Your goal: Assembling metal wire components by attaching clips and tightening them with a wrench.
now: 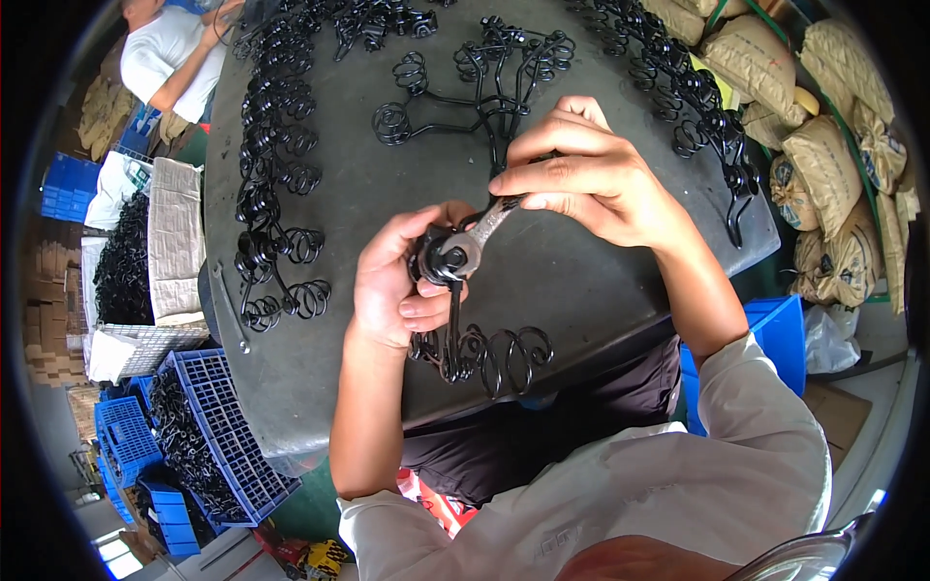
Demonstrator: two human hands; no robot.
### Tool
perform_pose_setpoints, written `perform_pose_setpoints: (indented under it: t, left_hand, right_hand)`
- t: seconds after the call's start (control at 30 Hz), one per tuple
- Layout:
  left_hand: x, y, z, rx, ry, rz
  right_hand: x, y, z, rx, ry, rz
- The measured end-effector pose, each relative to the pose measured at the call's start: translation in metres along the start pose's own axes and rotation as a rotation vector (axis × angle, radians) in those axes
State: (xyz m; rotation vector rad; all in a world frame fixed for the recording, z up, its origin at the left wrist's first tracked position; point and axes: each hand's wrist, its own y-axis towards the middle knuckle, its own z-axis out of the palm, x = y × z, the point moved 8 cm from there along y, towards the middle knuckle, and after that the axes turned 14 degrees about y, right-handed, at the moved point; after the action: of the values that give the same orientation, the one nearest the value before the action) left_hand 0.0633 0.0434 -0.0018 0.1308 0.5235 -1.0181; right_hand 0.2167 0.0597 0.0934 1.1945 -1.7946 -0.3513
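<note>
Left hand [386,276] grips a black metal spring assembly [453,324], right hand [605,179] a grey metal wrench [492,221] (on a black bolt [453,258]).

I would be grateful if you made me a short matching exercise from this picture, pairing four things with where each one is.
Things
1. Silver metal open-ended wrench
2. Black coiled-wire metal part under the wrench's head
3. Slim grey metal tool
4. Bulging brown sacks

Places
A. Piled beyond the right side of the dark grey tabletop
B. Held in the person's left hand
C. Lying along the tabletop's left edge
D. Gripped by the person's right hand

Right pairs: 1-D, 2-B, 3-C, 4-A
</note>
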Motion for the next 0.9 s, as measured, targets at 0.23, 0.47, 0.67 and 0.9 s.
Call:
perform_pose_setpoints:
  t: [0.23, 0.47, 0.67, 0.9]
  left_hand:
    - [-0.012, -0.002, -0.006, -0.147, 0.171, 0.105]
    - [-0.03, -0.014, -0.012, -0.346, 0.329, 0.521]
    - [-0.028, -0.012, -0.008, -0.316, 0.326, 0.487]
    - [-0.025, -0.009, -0.006, -0.238, 0.123, 0.301]
  right_hand:
    - [0.004, 0.006, 0.001, -0.064, 0.003, -0.043]
    - [0.004, -0.005, 0.017, -0.076, 0.108, 0.117]
    - [0.024, 0.002, 0.001, -0.112, -0.1, -0.079]
    - [0.03, 0.001, -0.024, -0.154, 0.061, -0.096]
